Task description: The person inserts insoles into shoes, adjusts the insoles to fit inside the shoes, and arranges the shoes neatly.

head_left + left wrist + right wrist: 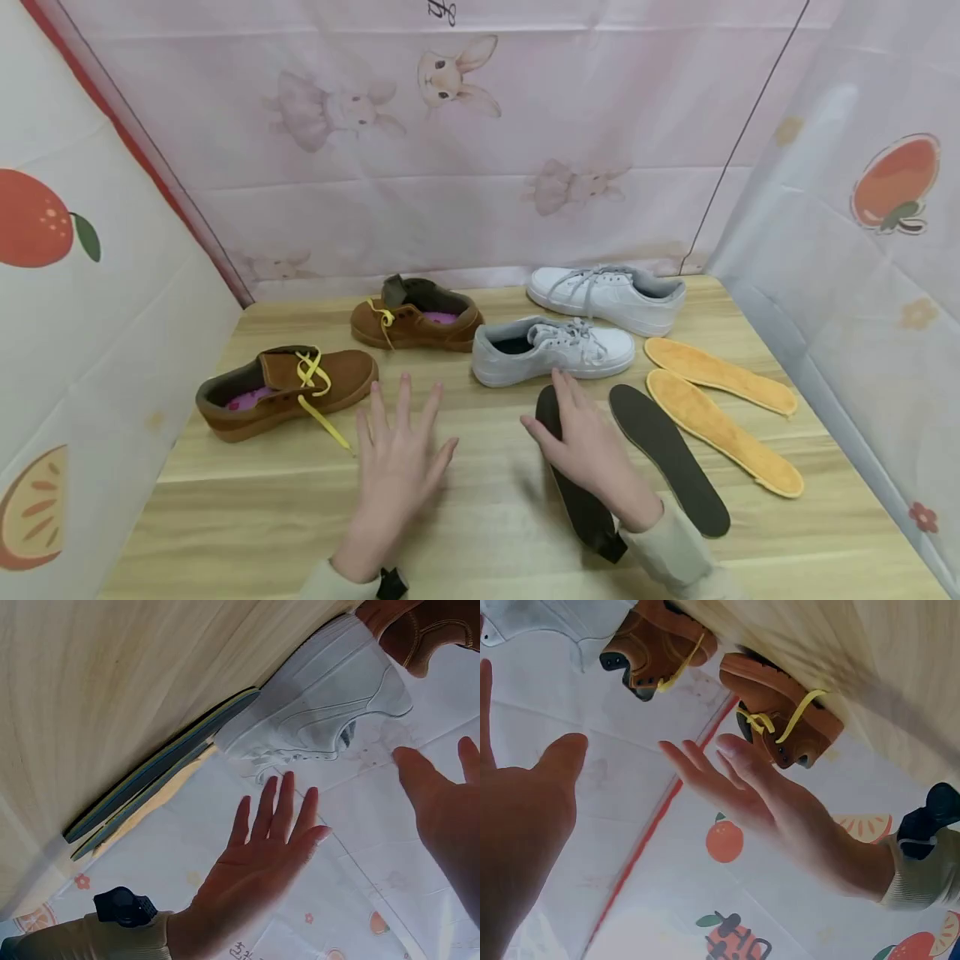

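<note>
Both hands hover palm down over the table with fingers spread and nothing held. My left hand (397, 467) is just right of a brown shoe (341, 375) whose loose yellow lace trails toward the fingers. Over a black insole (577, 496) hangs my right hand (592, 446), fingertips near a white sneaker (551, 354) and covering part of the insole in the head view. A second black insole (667, 458) lies beside it. The left wrist view shows the right hand (262, 859) raised above the insoles; in the right wrist view the left hand (765, 795) overlaps a brown shoe (780, 712).
Another brown shoe (420, 317), with a purple lining inside, stands at the back. A second white sneaker (607, 300) is at the back right. Two orange insoles (720, 375) lie along the right side. Printed cloth walls (480, 208) enclose the wooden table (480, 533).
</note>
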Demonstrator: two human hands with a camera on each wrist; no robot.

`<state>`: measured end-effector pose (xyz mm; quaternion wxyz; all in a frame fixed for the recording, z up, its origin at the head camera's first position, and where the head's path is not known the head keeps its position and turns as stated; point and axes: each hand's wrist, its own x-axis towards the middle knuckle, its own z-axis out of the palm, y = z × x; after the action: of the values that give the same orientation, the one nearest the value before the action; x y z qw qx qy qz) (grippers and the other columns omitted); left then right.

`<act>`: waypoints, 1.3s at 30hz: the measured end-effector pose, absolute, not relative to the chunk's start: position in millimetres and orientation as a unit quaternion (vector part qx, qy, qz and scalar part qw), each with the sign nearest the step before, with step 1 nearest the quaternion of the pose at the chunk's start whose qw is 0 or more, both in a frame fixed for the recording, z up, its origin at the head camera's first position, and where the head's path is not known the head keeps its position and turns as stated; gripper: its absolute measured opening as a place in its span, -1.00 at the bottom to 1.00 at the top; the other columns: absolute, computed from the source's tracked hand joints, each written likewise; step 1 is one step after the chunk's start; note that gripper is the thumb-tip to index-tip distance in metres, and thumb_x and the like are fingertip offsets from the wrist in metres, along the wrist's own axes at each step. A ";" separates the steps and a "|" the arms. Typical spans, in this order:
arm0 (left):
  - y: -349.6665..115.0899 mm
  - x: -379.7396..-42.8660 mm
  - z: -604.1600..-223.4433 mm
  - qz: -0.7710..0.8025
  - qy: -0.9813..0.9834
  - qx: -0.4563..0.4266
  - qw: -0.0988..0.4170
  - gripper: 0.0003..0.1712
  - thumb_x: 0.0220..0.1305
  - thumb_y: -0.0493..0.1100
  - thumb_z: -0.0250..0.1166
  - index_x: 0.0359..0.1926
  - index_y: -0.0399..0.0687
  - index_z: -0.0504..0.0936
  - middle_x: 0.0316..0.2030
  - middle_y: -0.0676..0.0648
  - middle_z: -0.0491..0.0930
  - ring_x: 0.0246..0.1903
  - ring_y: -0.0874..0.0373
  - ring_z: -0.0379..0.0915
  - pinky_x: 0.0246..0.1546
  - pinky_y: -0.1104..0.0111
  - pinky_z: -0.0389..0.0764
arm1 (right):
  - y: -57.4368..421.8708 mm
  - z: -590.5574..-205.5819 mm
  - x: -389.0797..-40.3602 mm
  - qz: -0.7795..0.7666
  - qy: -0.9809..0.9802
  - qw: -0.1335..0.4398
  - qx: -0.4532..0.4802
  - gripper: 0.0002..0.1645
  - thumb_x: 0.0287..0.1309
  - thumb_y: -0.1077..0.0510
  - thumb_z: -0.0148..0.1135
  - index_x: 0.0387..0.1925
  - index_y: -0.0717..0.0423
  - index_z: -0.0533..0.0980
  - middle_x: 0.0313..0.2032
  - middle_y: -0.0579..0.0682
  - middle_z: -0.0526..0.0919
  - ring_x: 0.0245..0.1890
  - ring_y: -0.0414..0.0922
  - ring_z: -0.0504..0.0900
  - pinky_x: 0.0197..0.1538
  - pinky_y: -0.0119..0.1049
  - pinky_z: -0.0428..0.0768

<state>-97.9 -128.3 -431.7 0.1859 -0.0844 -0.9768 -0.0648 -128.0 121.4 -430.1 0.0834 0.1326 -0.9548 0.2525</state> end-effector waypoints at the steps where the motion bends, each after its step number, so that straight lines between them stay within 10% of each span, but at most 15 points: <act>1: -129.9 -99.2 -431.2 -0.065 -0.975 -0.088 0.193 -0.17 0.10 0.24 0.26 0.38 0.22 0.22 0.39 -0.27 0.04 0.32 -0.46 -0.17 0.15 -0.31 0.04 | 121.1 -427.9 -130.2 0.266 -0.953 0.072 0.127 0.02 0.17 -0.39 -0.01 0.39 0.21 0.06 0.33 0.23 0.21 0.29 0.15 0.25 0.19 0.10 0.31; 23: -182.4 -125.1 -407.4 -0.154 -0.894 -0.179 0.381 -0.60 0.10 -0.20 0.22 -0.03 -0.30 0.57 -0.10 -0.30 0.56 -0.08 -0.20 0.48 -0.26 0.04 0.56 | 93.7 -390.3 -162.6 0.471 -0.863 0.084 0.161 -0.69 0.23 0.06 0.17 -0.05 0.13 0.56 -0.44 -0.10 0.68 -0.48 -0.27 0.62 -0.36 -0.30 0.58; 39: -253.8 -136.2 -389.6 -0.170 -0.849 -0.142 0.480 -0.77 0.09 -0.33 0.23 -0.19 -0.26 0.67 -0.25 -0.21 0.67 -0.24 -0.17 0.59 -0.24 0.00 0.55 | 54.0 -360.3 -158.0 0.604 -0.783 -0.019 0.145 -0.75 0.29 0.14 0.09 -0.17 0.24 0.57 -0.48 0.23 0.66 -0.52 0.17 0.62 -0.42 -0.09 0.61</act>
<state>-136.2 -253.8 -389.6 0.4801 -0.1424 -0.8488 -0.1698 -158.0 54.0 -360.3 -0.0185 0.1446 -0.7832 0.6044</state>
